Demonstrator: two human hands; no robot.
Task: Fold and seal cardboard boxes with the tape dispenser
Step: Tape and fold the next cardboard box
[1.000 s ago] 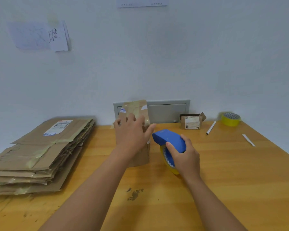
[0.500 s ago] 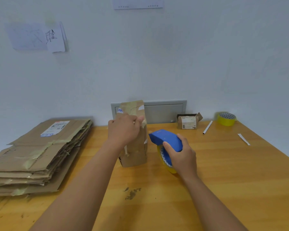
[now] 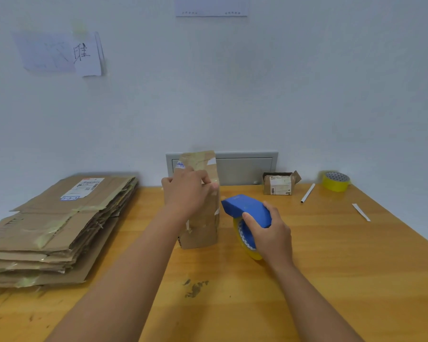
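A narrow brown cardboard box (image 3: pixel 202 232) stands upright on the wooden table (image 3: pixel 331 255), with one flap sticking up against the wall. My left hand (image 3: pixel 185 191) grips the box near its top, fingers curled over its right edge. Just to the right, my right hand (image 3: pixel 269 236) holds the blue tape dispenser (image 3: pixel 246 209) with its yellow tape roll, whose nose points at the box's right side with a small gap between them.
A thick stack of flattened cardboard boxes (image 3: pixel 57 225) fills the table's left side. At the back right stand a small open box (image 3: pixel 279 183), a white stick (image 3: pixel 307 193), a spare yellow tape roll (image 3: pixel 336 181) and a white strip (image 3: pixel 361 212). A grey wall panel (image 3: pixel 245 166) is behind the box.
My left hand slid from the box's front face up to its top edge and now grips it. The dispenser and my right hand stayed in about the same place.
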